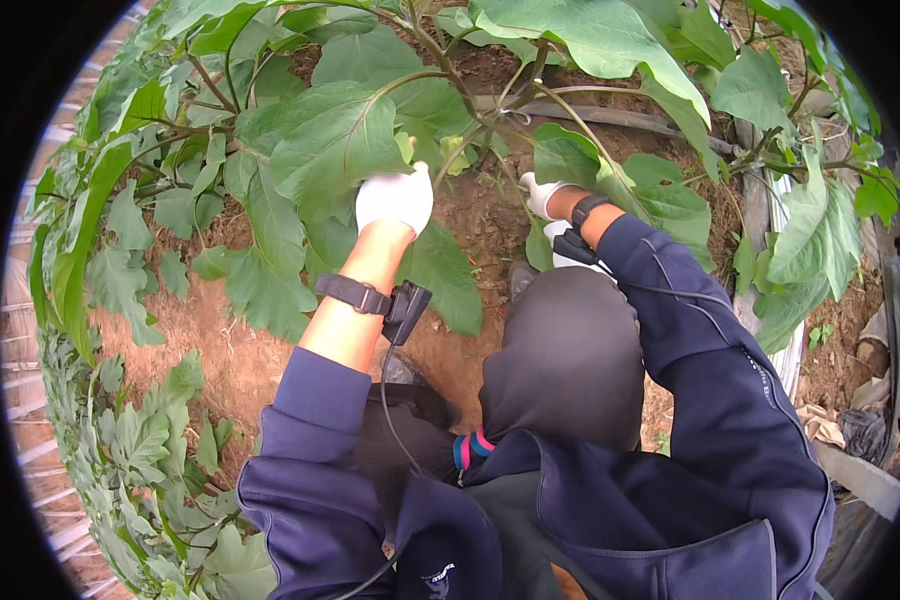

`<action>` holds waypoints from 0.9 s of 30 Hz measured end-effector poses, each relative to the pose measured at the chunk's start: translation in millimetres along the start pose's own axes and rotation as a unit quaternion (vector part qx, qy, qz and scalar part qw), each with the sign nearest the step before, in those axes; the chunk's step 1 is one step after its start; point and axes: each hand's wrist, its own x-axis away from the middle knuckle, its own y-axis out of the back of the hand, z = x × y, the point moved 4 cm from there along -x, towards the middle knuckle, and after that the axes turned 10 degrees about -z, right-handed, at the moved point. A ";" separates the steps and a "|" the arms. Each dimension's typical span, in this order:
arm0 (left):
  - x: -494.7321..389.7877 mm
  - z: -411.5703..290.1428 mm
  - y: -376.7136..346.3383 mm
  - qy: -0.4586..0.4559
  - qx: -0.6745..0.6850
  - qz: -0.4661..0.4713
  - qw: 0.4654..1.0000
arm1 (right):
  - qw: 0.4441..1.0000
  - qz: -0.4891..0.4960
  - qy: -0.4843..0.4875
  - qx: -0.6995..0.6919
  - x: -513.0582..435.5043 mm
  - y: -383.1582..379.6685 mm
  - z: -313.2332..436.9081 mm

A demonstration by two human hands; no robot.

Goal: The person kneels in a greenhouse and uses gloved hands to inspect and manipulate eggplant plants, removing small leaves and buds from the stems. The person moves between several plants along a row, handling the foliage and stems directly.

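My left hand (395,196), in a white glove, is raised at the edge of a large green leaf (337,139). Its fingertips are by a small pale-green leaf piece (404,147), and what lies between them is not clear. My right hand (541,193), also white-gloved, is curled low beside a thin green shoot (511,176), partly behind a leaf (566,155). Whether it grips the shoot cannot be made out. Both hands are at the base of a broad-leaved plant, apparently an eggplant, whose branching stem (450,71) has a white tie around it.
My bent knee (570,352) rises close below the right hand. Bare soil (255,367) runs between rows of leafy plants (150,442). Plastic sheeting (791,360) edges the right side. A cable (390,420) hangs from the black device (406,311) on my left wrist.
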 end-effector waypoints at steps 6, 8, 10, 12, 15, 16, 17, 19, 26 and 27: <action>-118.5 33.3 -81.6 0.136 0.376 -0.022 0.916 | 0.991 0.074 -0.095 -0.062 -70.0 -99.5 -8.8; -147.9 34.9 -105.7 0.060 0.301 -0.025 0.952 | 0.981 0.069 -0.127 -0.132 -89.8 -121.1 -8.2; -162.3 35.1 -132.6 0.021 0.352 -0.031 0.935 | 0.960 0.047 -0.153 -0.231 -100.0 -140.1 -10.6; -185.0 29.3 -162.6 -0.032 0.294 0.001 0.955 | 0.938 0.030 -0.215 -0.269 -112.0 -160.7 -14.8; -214.3 28.7 -204.0 -0.167 0.065 0.132 0.975 | 0.954 -0.071 -0.208 -0.204 -125.4 -178.3 -16.7; -215.7 31.4 -212.5 -0.198 0.060 0.130 0.970 | 0.960 -0.051 -0.202 -0.188 -125.3 -184.8 -17.3; -222.9 26.5 -227.7 -0.209 0.037 0.160 0.964 | 0.965 -0.023 -0.204 -0.164 -124.2 -189.6 -20.0; -238.9 21.2 -248.9 -0.223 0.025 0.202 0.953 | 0.983 -0.057 -0.129 -0.117 -119.3 -186.5 -19.3; -252.4 33.0 -296.1 -0.273 0.100 0.242 0.925 | 0.958 -0.023 -0.151 -0.243 -89.5 -160.7 -3.1; -253.3 33.4 -297.1 -0.333 0.126 0.177 0.918 | 0.954 0.003 -0.157 -0.254 -85.4 -155.0 2.8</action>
